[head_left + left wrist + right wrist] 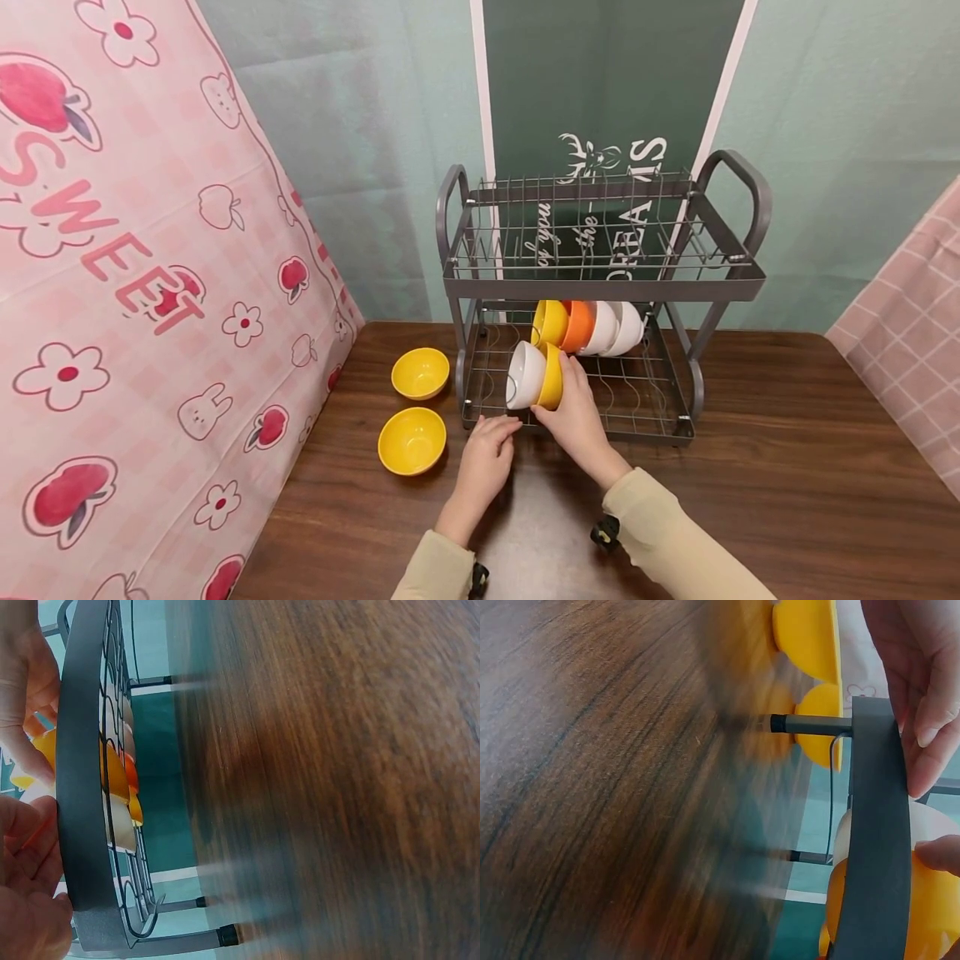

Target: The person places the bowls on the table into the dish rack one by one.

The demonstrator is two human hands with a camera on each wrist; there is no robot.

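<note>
On the lower tier of the dish rack [603,289], a yellow bowl [552,379] is pinched by the right hand [576,417], with a white bowl [527,377] set against it. The left hand [487,450] is placed at the rack's front rail [82,780], fingers loosely extended. At the rack's back, an orange bowl [579,327] is shown in the head view. Two yellow bowls [412,442] left of the rack are recorded by the head and right wrist views only; black foot caps [227,935] under the rack are exposed by the wrist views.

Brown wood-grain table [817,467], two-tier dark rack [604,289] standing toward twelve o'clock, yellow bowl [421,372] at the rack's nine o'clock, second yellow bowl [412,442] at that bowl's six o'clock, yellow, orange and white bowls [579,327] lining the lower tier [645,436].
</note>
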